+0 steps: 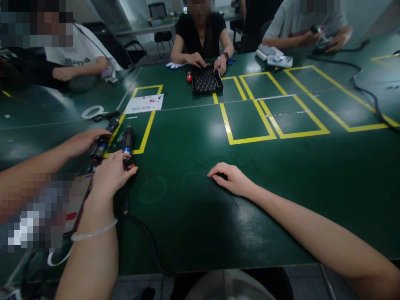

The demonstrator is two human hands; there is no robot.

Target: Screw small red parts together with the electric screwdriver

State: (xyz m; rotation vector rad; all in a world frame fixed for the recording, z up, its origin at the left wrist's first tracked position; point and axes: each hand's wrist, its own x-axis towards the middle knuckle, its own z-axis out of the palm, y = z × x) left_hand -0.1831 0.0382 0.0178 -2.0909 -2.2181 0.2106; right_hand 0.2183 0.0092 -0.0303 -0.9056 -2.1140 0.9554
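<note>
Within the left hand (110, 170), screwdriver (127, 136); nearby, co-worker's hand (81, 142); cable (146, 228).

Driver (127, 136): lower part partly hidden by left hand (109, 173)
Right forearm (312, 225): cut at right edge
White sheet (139, 104): print unreadable

Glossy green table (184, 133), light reflected on top. Black chair (163, 36) near rear table (137, 28). Grey floor (133, 286).

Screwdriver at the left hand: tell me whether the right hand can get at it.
Probably yes: only flat tabletop seems to lie between the right hand and the screwdriver, though the left hand partly covers its near end.
</note>
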